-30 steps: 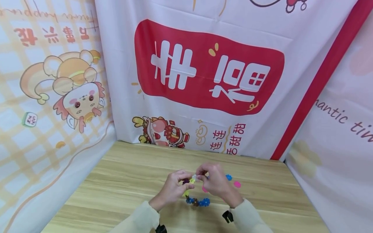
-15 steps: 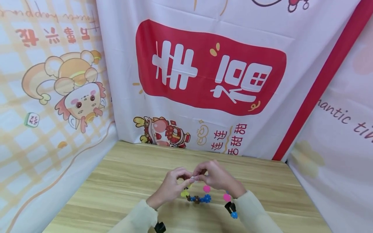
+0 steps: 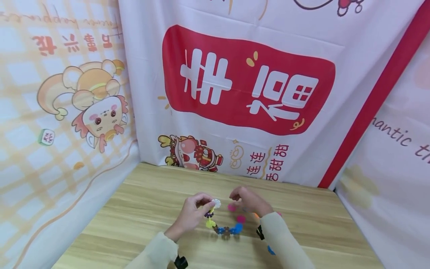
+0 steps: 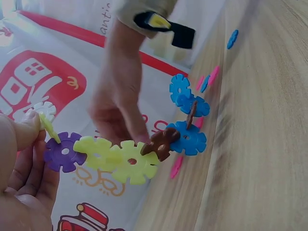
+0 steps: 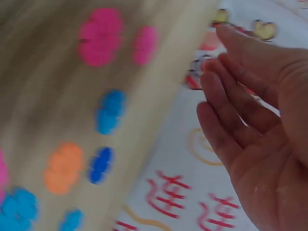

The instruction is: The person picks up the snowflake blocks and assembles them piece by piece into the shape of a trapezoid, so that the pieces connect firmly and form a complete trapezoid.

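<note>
My left hand point(image 3: 192, 213) pinches one end of a chain of notched flower-shaped plastic discs, near a white disc point(image 3: 216, 203) and a yellow disc point(image 4: 47, 126). From there the chain runs through a purple disc point(image 4: 65, 152), yellow-green discs point(image 4: 134, 161), a brown disc point(image 4: 164, 143) and blue discs point(image 4: 188, 138), curving above or along the table. My right hand point(image 3: 250, 201) is apart from the chain, over the loose discs. In the right wrist view its fingers are loosely bent, with nothing held.
Loose discs lie on the wooden table point(image 3: 151, 209): a pink disc point(image 5: 101, 37), a light blue disc point(image 5: 110, 111), an orange disc point(image 5: 64, 168), a dark blue disc point(image 5: 101, 165) and others. A printed cloth point(image 3: 302, 157) hangs at the table's far edge.
Both hands were together at the white disc. The right hand has since come away from it to the right, its fingers now loose. The left hand still holds the chain's end.
</note>
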`<state>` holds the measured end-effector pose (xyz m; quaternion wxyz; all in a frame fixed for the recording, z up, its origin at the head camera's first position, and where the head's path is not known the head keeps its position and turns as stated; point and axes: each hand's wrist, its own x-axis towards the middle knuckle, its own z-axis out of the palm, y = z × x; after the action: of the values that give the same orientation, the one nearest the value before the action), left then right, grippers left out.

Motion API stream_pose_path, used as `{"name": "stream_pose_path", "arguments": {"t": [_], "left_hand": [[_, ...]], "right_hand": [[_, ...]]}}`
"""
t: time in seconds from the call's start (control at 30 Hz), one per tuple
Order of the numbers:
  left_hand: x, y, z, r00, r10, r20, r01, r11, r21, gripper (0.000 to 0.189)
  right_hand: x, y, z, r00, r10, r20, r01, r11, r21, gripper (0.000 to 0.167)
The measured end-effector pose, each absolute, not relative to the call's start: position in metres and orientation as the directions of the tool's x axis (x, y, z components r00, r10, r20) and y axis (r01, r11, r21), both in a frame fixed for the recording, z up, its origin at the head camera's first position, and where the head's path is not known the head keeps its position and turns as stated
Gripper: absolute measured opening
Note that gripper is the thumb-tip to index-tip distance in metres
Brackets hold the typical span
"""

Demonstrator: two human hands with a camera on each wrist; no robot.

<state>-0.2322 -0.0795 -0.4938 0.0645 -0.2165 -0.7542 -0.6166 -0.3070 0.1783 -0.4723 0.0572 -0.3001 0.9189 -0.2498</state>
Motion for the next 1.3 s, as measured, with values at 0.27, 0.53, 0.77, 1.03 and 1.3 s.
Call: {"name": "stream_pose_path", "arguments": {"t": [0.27, 0.53, 0.77, 1.03, 1.3], "left_hand": [[-0.230, -0.083, -0.494, -0.910, 0.244, 0.335, 0.373, 0.129, 0.919, 0.016], [-0.230, -0.080, -0.496, -0.914, 0.258, 0.313, 0.351, 0.114, 0.930, 0.014], [-0.232, -0.077, -0.497, -0.919, 0.271, 0.286, 0.328, 0.127, 0.936, 0.014], [-0.235, -0.073, -0.500, -0.919, 0.295, 0.263, 0.310, 0.124, 0.942, 0.017], [-0.238, -0.065, -0.501, -0.902, 0.333, 0.275, 0.329, 0.115, 0.937, 0.016]], "right_hand": [[-0.318, 0.174, -0.511, -0.849, -0.527, -0.033, -0.445, 0.748, -0.493, 0.011], [-0.317, 0.182, -0.518, -0.870, -0.490, -0.049, -0.386, 0.740, -0.550, 0.011], [-0.307, 0.197, -0.498, -0.851, -0.524, -0.030, -0.394, 0.677, -0.621, 0.012], [-0.286, 0.204, -0.470, -0.826, -0.557, 0.088, -0.469, 0.591, -0.656, 0.008], [-0.266, 0.207, -0.455, -0.801, -0.521, 0.294, -0.576, 0.538, -0.615, 0.010]]}}
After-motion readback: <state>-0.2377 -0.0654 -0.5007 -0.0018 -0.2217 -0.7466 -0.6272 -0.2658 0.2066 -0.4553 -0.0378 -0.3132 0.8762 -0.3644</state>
